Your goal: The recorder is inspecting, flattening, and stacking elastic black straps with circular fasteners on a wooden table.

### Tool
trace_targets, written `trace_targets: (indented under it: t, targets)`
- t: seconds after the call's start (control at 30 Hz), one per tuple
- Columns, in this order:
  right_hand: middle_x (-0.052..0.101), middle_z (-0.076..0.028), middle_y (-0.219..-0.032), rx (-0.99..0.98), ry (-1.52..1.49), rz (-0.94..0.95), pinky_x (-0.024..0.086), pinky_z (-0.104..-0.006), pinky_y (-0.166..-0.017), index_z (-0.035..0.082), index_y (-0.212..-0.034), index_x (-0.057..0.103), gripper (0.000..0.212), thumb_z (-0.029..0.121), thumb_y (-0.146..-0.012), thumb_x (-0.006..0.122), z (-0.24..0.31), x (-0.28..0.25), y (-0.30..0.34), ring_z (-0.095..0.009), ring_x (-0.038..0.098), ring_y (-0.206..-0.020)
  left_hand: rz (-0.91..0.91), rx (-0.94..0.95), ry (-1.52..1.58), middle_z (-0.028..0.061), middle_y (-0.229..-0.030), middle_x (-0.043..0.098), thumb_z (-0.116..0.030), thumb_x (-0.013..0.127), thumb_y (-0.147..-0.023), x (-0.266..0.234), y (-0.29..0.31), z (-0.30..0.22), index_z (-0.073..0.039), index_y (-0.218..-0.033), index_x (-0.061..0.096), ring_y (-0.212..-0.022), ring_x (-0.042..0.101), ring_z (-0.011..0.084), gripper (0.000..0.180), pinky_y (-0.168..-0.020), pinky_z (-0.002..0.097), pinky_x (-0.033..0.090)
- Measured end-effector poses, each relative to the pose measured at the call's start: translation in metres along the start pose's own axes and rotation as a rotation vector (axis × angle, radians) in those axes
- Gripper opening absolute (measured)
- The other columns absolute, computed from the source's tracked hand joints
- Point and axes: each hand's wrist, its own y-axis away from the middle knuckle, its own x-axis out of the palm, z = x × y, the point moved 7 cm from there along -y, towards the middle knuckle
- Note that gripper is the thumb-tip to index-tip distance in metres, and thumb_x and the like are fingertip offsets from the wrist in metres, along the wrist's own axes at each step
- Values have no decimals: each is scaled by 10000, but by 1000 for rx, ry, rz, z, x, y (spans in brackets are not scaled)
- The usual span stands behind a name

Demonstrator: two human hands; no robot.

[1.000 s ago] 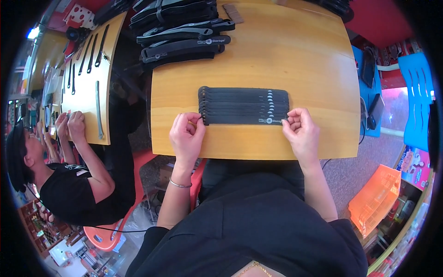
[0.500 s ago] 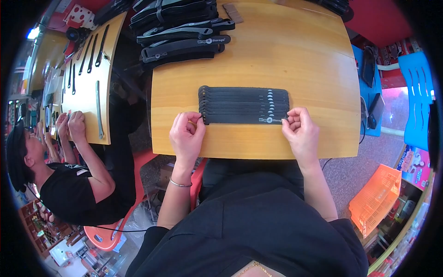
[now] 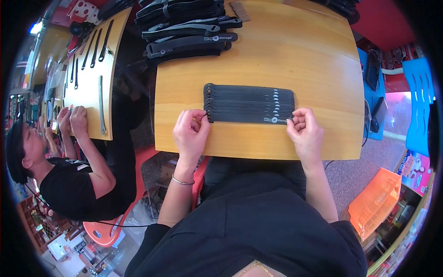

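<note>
A fanned row of several black storage straps (image 3: 249, 104) lies flat on the wooden table in front of me, each overlapping the one behind it. White printed marks run in a column near their right ends, and looped ends line up on the left. My left hand (image 3: 190, 134) pinches the left end of the nearest strap between thumb and fingers. At the opposite end, my right hand (image 3: 306, 129) is closed in a pinch on the same strap's right tip. Both hands rest close to the tabletop.
Bundled black and grey straps (image 3: 189, 34) are piled at the table's (image 3: 295, 55) far left, beside a small brown piece (image 3: 240, 11). Left, a co-worker (image 3: 69, 184) sits at another table (image 3: 90, 111) with straps on it. An orange basket (image 3: 374, 203) stands at lower right.
The whole view has shifted slightly, so table, straps and hands appear a little further right. Both hands keep their pinch at the nearest strap's ends; the row looks the same.
</note>
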Motion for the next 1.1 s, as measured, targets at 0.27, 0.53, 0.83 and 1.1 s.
trace_targets:
  t: [0.27,0.53,0.83,1.1]
  targets:
    - [606,-40,-712,-15,15,-2,485,-234,-554,35,-955,552,227,-2,-786,698,0,-1,-1,-89,580,-570,11,-10,31,45,-732,566,52,660,-752,2,-1,-1,-12,-840,622,-472,444,90,115,-466,238,362]
    - [611,-41,-701,-17,87,26,486,-262,-541,43,-972,560,251,37,-772,711,-1,-1,-3,-112,586,-547,-2,35,-36,50,-727,562,47,660,-754,0,-2,-7,-13,-835,616,-469,445,99,110,-465,246,367]
    - [588,-40,-665,-22,85,48,469,-281,-524,52,-1021,539,303,54,-771,710,2,-3,-4,-128,573,-528,-6,32,-29,55,-715,557,42,660,-759,-1,0,-9,-11,-823,616,-464,443,107,94,-463,251,368]
    - [575,-40,-640,10,79,102,458,-288,-517,48,-1056,529,335,68,-777,714,1,-6,-8,-139,565,-520,-7,46,-36,58,-723,559,-6,728,-756,-2,0,-12,-1,-822,622,-473,443,107,125,-464,249,364]
